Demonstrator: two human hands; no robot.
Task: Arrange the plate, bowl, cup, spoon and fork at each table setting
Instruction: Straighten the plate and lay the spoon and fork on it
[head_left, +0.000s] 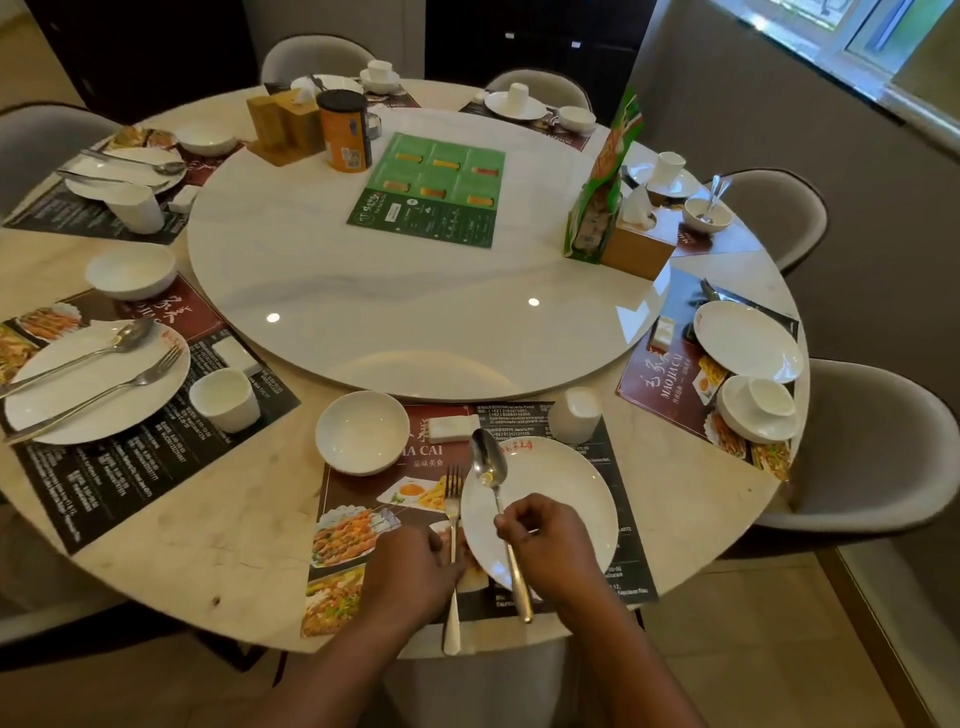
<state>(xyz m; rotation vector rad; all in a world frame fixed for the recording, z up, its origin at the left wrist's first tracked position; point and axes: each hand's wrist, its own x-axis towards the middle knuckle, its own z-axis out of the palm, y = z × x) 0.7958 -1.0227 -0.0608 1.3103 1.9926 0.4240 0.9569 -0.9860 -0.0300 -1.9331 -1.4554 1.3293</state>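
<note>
White plate at the tabletop's near edge | right hand pinching spoon, its bowl over plate's left rim | left hand closed on fork just left of plate | bowl and cup behind
</note>
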